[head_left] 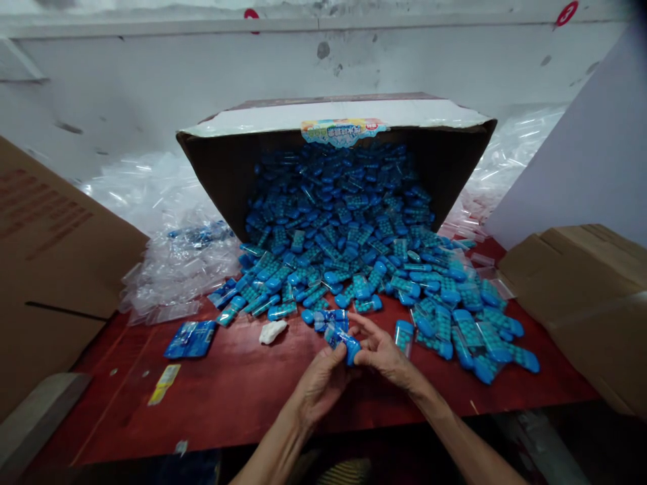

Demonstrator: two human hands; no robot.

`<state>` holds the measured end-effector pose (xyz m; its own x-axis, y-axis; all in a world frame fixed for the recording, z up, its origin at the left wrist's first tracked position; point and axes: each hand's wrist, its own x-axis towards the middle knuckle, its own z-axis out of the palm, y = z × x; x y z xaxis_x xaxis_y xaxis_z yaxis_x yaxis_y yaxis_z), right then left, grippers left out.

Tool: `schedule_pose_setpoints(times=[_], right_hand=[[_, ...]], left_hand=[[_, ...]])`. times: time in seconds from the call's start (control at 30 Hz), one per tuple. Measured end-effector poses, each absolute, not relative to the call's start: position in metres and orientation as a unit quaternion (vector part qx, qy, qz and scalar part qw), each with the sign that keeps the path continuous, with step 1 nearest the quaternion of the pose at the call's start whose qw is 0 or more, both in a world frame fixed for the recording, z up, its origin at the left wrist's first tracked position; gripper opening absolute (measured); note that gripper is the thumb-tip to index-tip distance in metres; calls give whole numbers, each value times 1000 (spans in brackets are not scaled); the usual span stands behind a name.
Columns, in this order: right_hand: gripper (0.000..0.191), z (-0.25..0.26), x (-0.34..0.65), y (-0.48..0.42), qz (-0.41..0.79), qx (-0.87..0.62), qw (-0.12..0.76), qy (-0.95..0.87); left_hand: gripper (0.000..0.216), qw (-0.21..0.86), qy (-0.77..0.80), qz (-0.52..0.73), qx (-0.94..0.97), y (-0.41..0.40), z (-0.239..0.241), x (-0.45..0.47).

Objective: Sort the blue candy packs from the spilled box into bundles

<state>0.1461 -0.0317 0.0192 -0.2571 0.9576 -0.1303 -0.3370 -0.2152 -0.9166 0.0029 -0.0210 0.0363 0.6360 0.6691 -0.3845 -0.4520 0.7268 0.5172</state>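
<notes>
Both hands meet above the near middle of the red table, closed on one small blue-capped candy container (346,342). My left hand (321,382) grips its near side, with the thumb along the printed blue wrap. My right hand (383,351) pinches the blue cap end between thumb and fingers, the index finger stretched forward. Just beyond the fingertips lies another container in blue printed wrap (331,319). To the right of my right hand stands a clear container with teal beads (404,335). A heap of similar containers (344,249) spreads out behind.
A large tipped cardboard box (217,172) opens towards me, spilling the heap. Clear plastic sleeves (176,269) pile up at the left. Blue printed packets (190,339), a white lump (273,331) and a yellow label (164,384) lie on the red table (242,397). Cardboard boxes flank both sides.
</notes>
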Motion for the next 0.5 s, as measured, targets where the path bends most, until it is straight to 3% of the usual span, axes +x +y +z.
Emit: schedule_pose_setpoints(times=[0.17,0.5], right_hand=[[55,8,137,-39,577,-452,515,-445],[54,17,136,-36,674,-391,462,-424]], left_hand=[[28,846,325,368,208,-28,37,8],[22,838,378,342,194,-32,37,-1]])
